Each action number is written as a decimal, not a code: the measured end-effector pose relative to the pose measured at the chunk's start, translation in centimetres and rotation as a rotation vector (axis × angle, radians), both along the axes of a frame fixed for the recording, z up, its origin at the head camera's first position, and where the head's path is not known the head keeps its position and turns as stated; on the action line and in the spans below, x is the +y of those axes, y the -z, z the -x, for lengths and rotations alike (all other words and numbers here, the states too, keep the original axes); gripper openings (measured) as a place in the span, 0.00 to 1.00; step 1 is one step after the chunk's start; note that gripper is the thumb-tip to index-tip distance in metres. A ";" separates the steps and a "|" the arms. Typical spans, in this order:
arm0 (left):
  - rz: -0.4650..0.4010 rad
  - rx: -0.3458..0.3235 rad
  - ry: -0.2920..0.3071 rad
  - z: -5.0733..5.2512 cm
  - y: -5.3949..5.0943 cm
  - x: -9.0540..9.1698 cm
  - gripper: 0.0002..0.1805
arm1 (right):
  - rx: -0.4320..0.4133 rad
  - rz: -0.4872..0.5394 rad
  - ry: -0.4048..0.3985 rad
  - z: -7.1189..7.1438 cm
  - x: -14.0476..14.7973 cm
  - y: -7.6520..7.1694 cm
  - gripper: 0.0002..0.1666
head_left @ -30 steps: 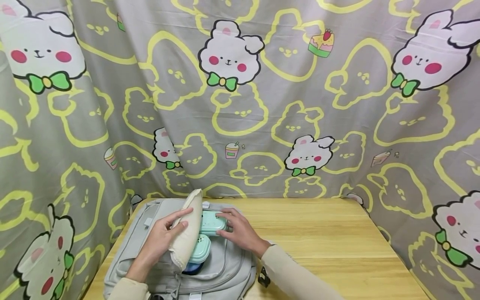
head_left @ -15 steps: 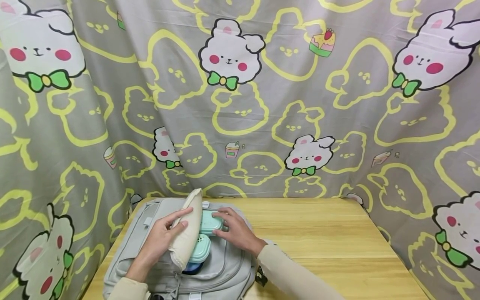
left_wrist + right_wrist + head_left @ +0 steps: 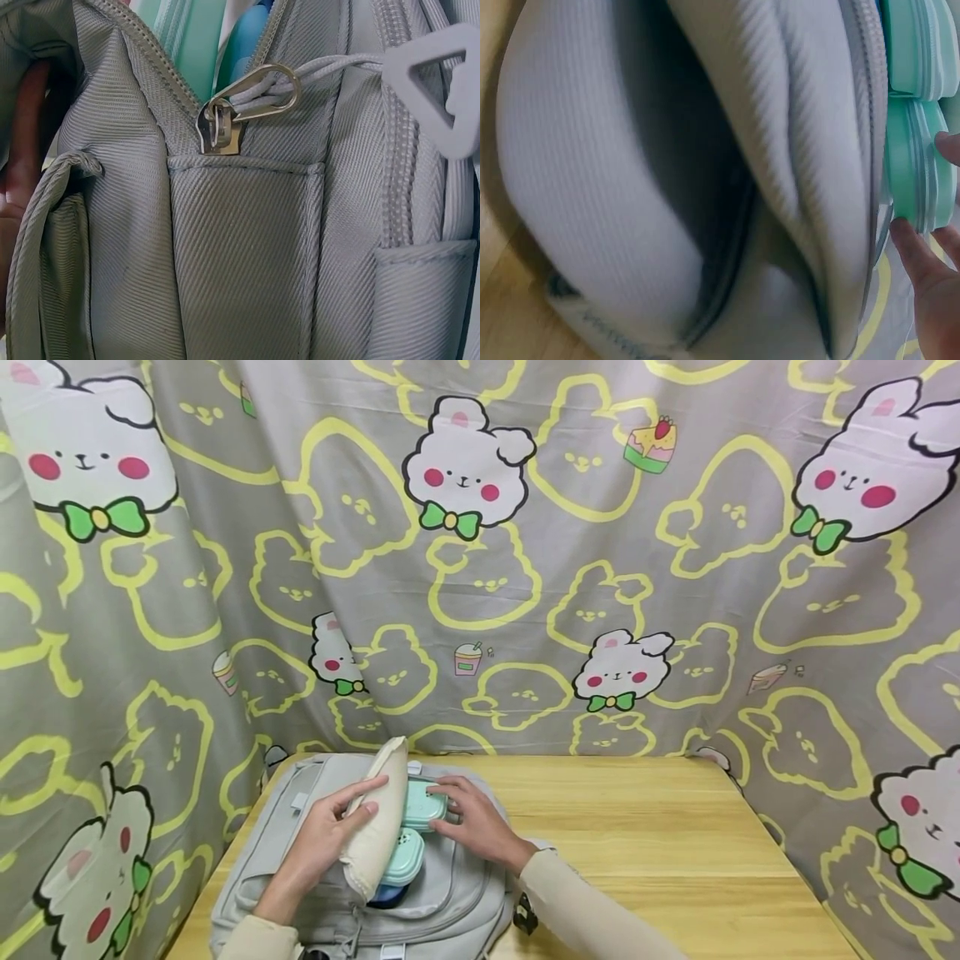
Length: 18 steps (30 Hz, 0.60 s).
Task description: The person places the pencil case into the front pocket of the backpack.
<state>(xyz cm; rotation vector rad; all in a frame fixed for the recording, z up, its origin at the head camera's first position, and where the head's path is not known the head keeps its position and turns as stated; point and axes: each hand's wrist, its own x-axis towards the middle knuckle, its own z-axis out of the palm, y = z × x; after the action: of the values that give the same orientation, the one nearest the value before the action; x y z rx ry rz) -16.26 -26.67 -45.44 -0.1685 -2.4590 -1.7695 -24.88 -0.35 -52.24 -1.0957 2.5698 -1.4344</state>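
Observation:
A grey backpack (image 3: pixel 262 852) lies on the table with its front pocket unzipped. My left hand (image 3: pixel 322 835) grips the pocket's raised cream-coloured flap (image 3: pixel 382 835), thumb on its inner side. Two mint-green lidded boxes sit in the opening: a farther box (image 3: pixel 425 803) and a nearer box (image 3: pixel 406 858). Part of each is hidden behind the flap. With thumb and fingertips, my right hand (image 3: pixel 480 827) holds the farther box at its right end. Beneath the nearer box shows a dark blue item (image 3: pixel 387 896), mostly covered. In the left wrist view a metal zipper pull (image 3: pixel 221 127) hangs below the opening.
The wooden table (image 3: pixel 637 835) extends to the right of the backpack. A patterned curtain (image 3: pixel 495 610) encloses the back and both sides. A small black item (image 3: pixel 525 914) is beside my right sleeve. In the left wrist view a grey plastic buckle (image 3: pixel 409 75) hangs on the bag.
My right hand has shifted slightly left with the farther box, which sits a little deeper behind the flap. My left hand keeps its grip. The head view has shifted a little.

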 end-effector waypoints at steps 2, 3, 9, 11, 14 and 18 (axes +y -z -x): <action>-0.002 -0.001 -0.001 0.0 0.0 0.0 0.23 | -0.011 0.010 -0.003 0.0 0.2 0.1 0.29; -0.005 -0.002 -0.002 0.0 0.0 0.0 0.23 | -0.018 0.015 -0.005 0.0 0.2 0.1 0.29; 0.004 -0.010 -0.006 0.0 0.0 0.0 0.23 | -0.039 0.062 -0.005 0.1 0.4 0.4 0.27; 0.007 -0.012 -0.008 -0.1 -0.1 0.0 0.23 | -0.048 0.081 -0.002 0.2 0.5 0.5 0.26; 0.004 -0.011 -0.008 -0.1 0.0 0.0 0.23 | -0.057 0.105 -0.003 0.2 0.6 0.6 0.25; -0.004 -0.005 -0.006 -0.1 0.1 0.0 0.23 | -0.068 0.134 -0.011 0.2 0.7 0.6 0.24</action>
<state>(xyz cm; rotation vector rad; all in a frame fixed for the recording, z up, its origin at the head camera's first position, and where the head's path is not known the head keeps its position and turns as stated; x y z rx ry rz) -16.15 -26.67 -45.54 -0.1569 -2.4569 -1.7743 -25.10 0.33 -52.89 -1.0532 2.4499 -1.6324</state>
